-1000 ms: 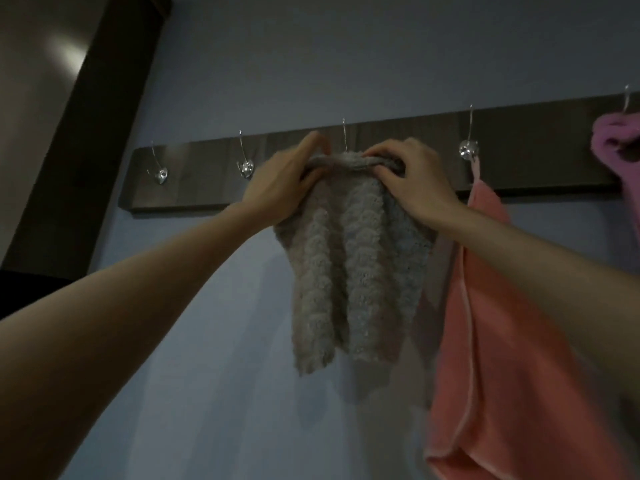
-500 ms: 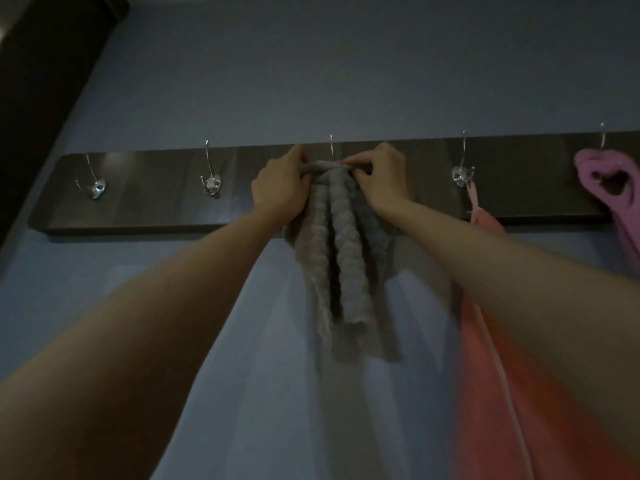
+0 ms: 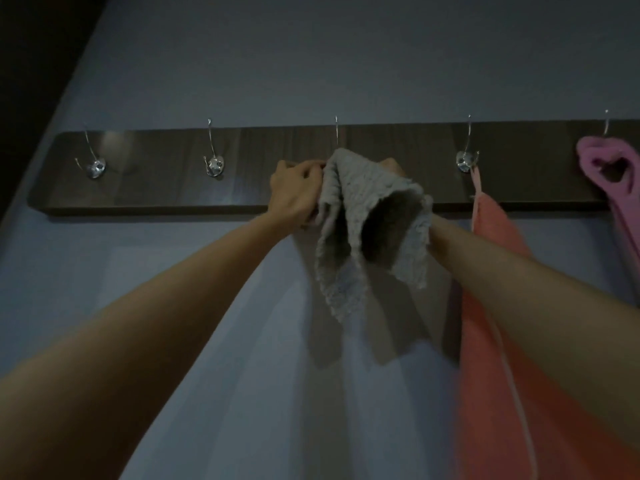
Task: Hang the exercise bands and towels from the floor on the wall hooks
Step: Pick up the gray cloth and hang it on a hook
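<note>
Gripping nubby grey towel (image 3: 367, 188) below wire hook (image 3: 336, 130).

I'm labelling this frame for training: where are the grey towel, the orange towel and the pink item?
grey towel (image 3: 367, 188): head view, on its upper fold.
orange towel (image 3: 485, 393): head view, on its lower hanging part.
pink item (image 3: 595, 148): head view, on its top edge.

Two hooks (image 3: 214, 164) sit toward the left end of the board (image 3: 156, 192). A towel (image 3: 363, 192) hangs at the middle hook (image 3: 336, 131), with the left hand (image 3: 294, 192) on its left edge and the right hand (image 3: 393, 165) behind it. Rightward hangs a second towel (image 3: 491, 271), then a band (image 3: 602, 157) at the board's right end.
</note>
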